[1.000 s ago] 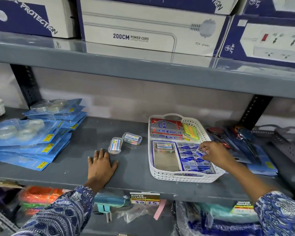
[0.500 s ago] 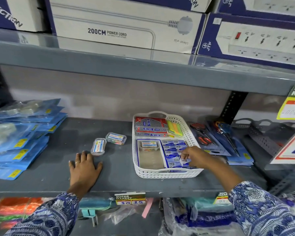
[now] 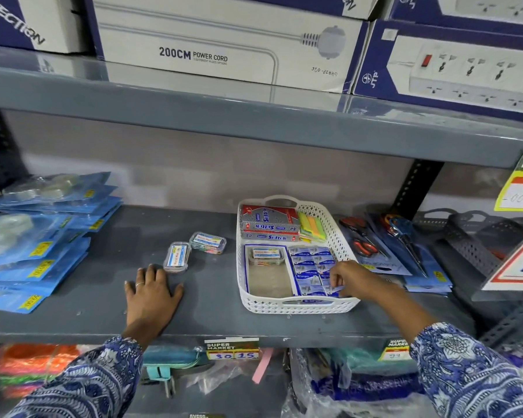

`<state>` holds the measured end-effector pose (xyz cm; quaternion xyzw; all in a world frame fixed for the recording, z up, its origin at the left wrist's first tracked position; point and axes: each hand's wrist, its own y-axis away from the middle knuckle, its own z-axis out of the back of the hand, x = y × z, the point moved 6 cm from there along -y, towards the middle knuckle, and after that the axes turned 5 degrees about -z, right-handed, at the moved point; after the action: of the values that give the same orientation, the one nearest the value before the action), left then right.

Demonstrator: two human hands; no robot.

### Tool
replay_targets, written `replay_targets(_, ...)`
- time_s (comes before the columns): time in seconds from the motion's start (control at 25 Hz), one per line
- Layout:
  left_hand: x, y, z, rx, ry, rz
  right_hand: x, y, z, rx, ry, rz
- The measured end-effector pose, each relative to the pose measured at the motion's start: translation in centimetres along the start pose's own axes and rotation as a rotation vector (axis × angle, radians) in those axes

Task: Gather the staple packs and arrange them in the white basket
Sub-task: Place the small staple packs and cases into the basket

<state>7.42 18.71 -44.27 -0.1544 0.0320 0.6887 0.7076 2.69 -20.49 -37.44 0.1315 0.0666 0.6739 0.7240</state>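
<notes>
A white basket [image 3: 296, 306] stands on the grey shelf [image 3: 212, 300]. Inside it, small blue staple packs [image 3: 307, 260] lie in rows on the right side. Red and silver Softek boxes [image 3: 269, 221] and coloured sticky notes [image 3: 311, 227] fill its far end, and a clear pin box [image 3: 265, 255] sits left of the packs. My right hand [image 3: 352, 279] reaches into the basket's near right corner, fingers pinched on a blue staple pack [image 3: 334, 288]. My left hand [image 3: 151, 292] lies flat and spread on the shelf, left of the basket.
Two clear pin boxes [image 3: 177, 256] [image 3: 208, 242] lie on the shelf just beyond my left hand. Blue tape packets [image 3: 40, 242] are stacked at the left. Scissors on blue cards [image 3: 384, 245] lie right of the basket. Power cord cartons [image 3: 224, 40] fill the upper shelf.
My right hand has slid toward the basket's near right corner with a blue pack in its fingers. The left hand stayed flat on the shelf. The camera view shifted right.
</notes>
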Motion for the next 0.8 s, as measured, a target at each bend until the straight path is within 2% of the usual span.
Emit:
replay_targets(0.16,0.0,0.0,0.1,-0.003,0.005,-0.002,0.3,0.4,0.5,-0.003,-0.019,-0.052)
replay_targets(0.28,0.0,0.0,0.0,-0.001,0.01,0.0,3.2,0.3,2.4,-0.132,-0.008,-0.049)
replay_targets(0.44,0.0,0.0,0.1,0.008,0.01,0.007,11.0,-0.6,4.9,-0.277,-0.097,0.073)
replay_targets(0.6,0.1,0.1,0.1,0.01,0.023,0.016,19.4,-3.2,4.8,-0.293,-0.147,0.186)
replay_targets(0.8,-0.4,0.1,0.1,0.021,0.004,0.014,26.9,-5.8,3.1,-0.284,0.007,0.249)
